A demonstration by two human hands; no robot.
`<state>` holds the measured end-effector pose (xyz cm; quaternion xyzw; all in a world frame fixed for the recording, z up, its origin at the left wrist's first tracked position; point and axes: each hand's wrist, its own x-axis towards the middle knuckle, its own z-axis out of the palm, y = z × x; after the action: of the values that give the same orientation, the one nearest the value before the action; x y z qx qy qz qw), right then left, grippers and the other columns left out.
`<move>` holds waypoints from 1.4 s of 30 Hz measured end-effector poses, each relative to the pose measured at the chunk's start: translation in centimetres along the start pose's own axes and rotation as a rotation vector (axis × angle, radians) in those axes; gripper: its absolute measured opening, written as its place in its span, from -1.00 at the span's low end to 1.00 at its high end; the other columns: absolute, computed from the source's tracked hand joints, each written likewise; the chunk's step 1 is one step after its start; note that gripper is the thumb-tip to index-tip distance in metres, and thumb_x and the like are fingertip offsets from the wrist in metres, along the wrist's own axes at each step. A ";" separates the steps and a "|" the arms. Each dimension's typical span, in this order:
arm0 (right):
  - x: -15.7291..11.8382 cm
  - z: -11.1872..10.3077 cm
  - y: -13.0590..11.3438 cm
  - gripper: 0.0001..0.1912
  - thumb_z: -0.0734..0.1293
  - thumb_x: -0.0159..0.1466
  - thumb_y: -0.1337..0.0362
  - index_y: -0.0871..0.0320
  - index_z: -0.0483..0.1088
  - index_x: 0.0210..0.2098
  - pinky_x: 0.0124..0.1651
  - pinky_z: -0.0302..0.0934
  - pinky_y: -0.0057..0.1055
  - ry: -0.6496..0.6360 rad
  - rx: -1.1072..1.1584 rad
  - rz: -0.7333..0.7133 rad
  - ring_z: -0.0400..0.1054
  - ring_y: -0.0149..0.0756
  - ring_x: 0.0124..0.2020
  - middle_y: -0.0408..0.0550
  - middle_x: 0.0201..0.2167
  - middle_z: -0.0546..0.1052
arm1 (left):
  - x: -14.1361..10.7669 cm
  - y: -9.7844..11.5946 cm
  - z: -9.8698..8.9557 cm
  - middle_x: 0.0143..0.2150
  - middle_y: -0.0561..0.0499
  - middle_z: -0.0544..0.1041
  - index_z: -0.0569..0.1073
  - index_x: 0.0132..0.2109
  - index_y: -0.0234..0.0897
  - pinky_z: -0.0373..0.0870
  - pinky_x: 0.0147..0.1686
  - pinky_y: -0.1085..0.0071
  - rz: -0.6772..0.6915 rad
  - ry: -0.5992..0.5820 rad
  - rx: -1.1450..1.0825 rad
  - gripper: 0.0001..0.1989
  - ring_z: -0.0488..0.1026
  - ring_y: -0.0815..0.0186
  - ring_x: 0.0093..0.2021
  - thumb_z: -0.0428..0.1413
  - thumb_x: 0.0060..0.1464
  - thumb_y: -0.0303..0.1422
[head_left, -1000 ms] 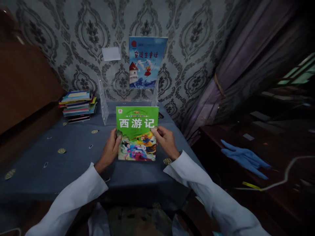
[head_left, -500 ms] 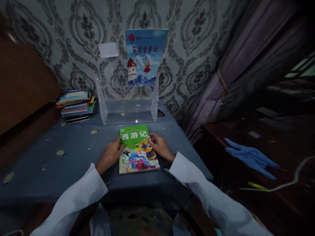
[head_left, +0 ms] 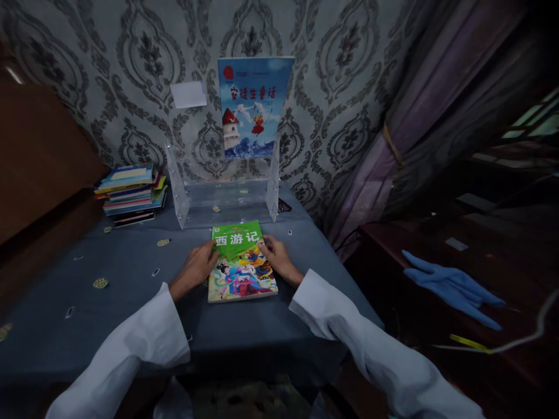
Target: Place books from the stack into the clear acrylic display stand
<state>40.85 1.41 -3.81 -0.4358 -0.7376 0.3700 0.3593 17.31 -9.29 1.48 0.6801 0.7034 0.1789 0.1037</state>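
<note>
A green-topped picture book (head_left: 242, 267) with large white Chinese characters faces me at the front of the table. My left hand (head_left: 198, 266) grips its left edge, thumb on the cover. On the opposite edge, my right hand (head_left: 278, 257) closes around the book, its thumb also on the cover; the fingers beneath are partly hidden. Just beyond the book stands a clear acrylic rack (head_left: 227, 203) with upright side panels. Higher up behind it, a blue book (head_left: 255, 107) with red characters shows its front cover against the wall.
A stack of books (head_left: 131, 195) sits at the table's back left. The cloth-covered table (head_left: 131, 314) ends at right, near a dark red surface with a blue glove (head_left: 452, 285). A white card (head_left: 188, 94) hangs on the patterned wall. A tied purple curtain (head_left: 371, 174) drapes at right.
My view has shifted slightly, so the rack and blue book appear a little lower and further left. Both hands keep hold of the green book, whose near edge appears slightly higher.
</note>
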 end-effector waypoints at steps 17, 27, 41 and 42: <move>2.0 -0.8 0.1 -0.57 0.23 0.31 0.27 0.27 0.42 0.13 0.19 0.27 -0.11 -0.063 -0.323 -0.242 0.39 -0.05 0.14 0.23 0.12 0.49 | 3.2 -2.1 1.2 0.20 -0.22 0.43 0.36 0.17 -0.32 0.32 0.20 0.17 0.131 0.090 0.154 -0.65 0.39 0.07 0.20 -0.07 0.32 -0.34; 2.2 -0.4 2.0 -0.54 0.24 0.34 0.20 0.22 0.43 0.17 0.31 0.20 -0.03 -0.033 -0.248 -0.262 0.32 -0.04 0.26 0.22 0.22 0.43 | 4.8 -3.7 2.7 0.27 -0.19 0.42 0.39 0.21 -0.31 0.28 0.26 0.08 0.178 0.171 0.114 -0.58 0.37 0.07 0.25 -0.10 0.31 -0.29; 1.8 -0.6 2.3 -0.53 0.23 0.37 0.21 0.22 0.40 0.21 0.33 0.19 -0.02 -0.051 -0.220 -0.285 0.31 -0.06 0.28 0.23 0.25 0.41 | 7.9 -1.1 4.3 0.20 -0.23 0.43 0.40 0.22 -0.36 0.30 0.19 0.08 0.433 0.061 0.183 -0.59 0.38 0.05 0.16 -0.09 0.36 -0.31; 1.8 -0.6 2.3 -0.54 0.23 0.37 0.21 0.22 0.40 0.21 0.33 0.19 -0.02 -0.049 -0.223 -0.290 0.31 -0.06 0.27 0.23 0.25 0.41 | 8.3 -0.7 4.5 0.19 -0.23 0.44 0.40 0.22 -0.35 0.32 0.17 0.08 0.463 0.054 0.183 -0.60 0.38 0.05 0.15 -0.09 0.36 -0.31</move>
<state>41.56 3.99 -5.16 -0.3527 -0.8377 0.2408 0.3404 17.97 -0.56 -2.11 0.8245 0.5448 0.1514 -0.0209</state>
